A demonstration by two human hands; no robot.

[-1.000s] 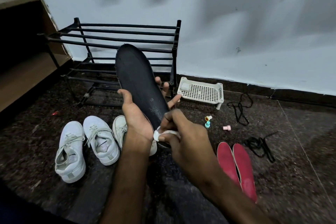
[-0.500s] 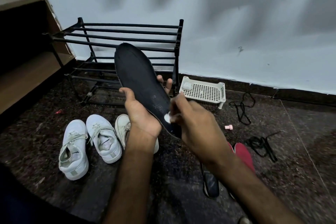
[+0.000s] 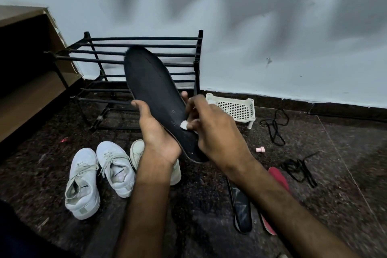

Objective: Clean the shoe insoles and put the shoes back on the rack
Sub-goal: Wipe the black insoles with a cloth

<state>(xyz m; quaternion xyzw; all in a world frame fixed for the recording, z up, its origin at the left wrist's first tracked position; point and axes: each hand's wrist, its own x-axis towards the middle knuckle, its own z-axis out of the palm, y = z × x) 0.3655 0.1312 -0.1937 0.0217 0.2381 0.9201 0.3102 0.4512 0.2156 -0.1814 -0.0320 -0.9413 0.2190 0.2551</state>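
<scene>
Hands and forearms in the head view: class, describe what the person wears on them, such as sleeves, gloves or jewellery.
The left hand and right hand are bare: no gloves, rings or watch show. The left forearm and right forearm are uncovered to the frame edge; no sleeve appears.

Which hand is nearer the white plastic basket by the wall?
Right. The right hand, pinching a white wad, overlaps the near end of the basket in view; the left hand, gripping the black insole, sits beyond the insole.
</scene>
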